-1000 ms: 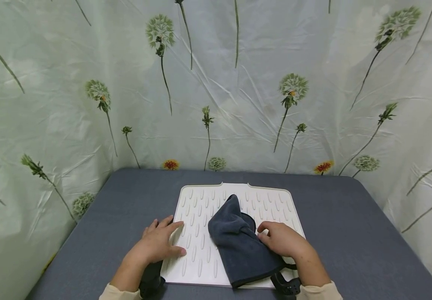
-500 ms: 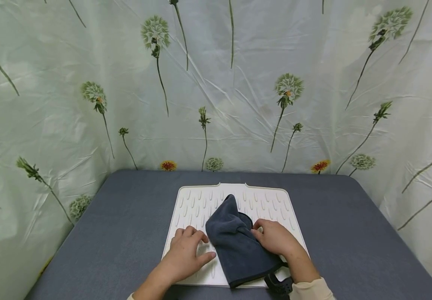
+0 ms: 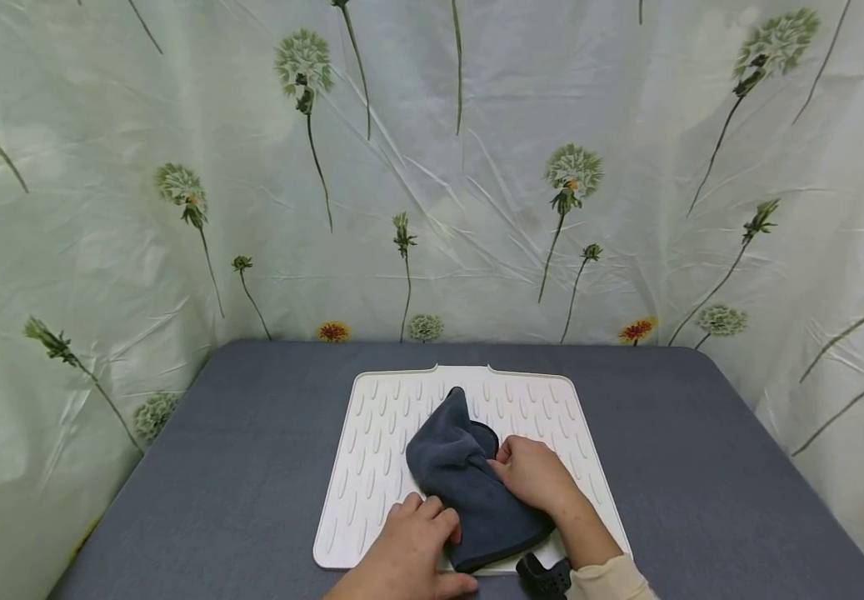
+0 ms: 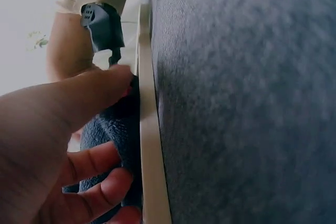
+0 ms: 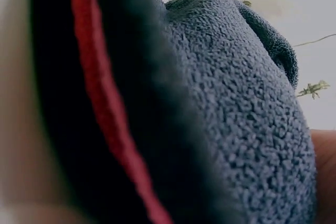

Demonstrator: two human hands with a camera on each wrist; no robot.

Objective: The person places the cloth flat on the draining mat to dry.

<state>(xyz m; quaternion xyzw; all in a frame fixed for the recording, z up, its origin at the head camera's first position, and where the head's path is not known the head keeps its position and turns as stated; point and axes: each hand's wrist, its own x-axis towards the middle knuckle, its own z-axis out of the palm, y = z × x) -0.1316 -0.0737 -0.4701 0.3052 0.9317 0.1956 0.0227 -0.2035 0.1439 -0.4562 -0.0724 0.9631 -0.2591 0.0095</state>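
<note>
A dark blue-grey cloth (image 3: 469,500) with black edging lies bunched and folded on a white ridged mat (image 3: 357,467). Its plush surface (image 5: 247,103) fills much of the right wrist view, beside black edging with a red stripe. My right hand (image 3: 532,475) pinches the cloth's right side between thumb and fingers. At the cloth's lower left corner is my left hand (image 3: 417,546), fingertips touching the fabric and bent a little. In the left wrist view, the left thumb (image 4: 105,87) stays apart from the fingers (image 4: 102,187) by the mat's edge.
The mat rests on a dark grey table (image 3: 252,467) with rounded far corners. Behind stands a pale curtain (image 3: 432,167) printed with dandelions. A black wrist device (image 3: 544,575) sits at the right wrist.
My left hand has moved right and nearer, from the mat's left edge to the cloth's lower left corner. My right hand stays at the cloth's right side, with its fingers now closer in.
</note>
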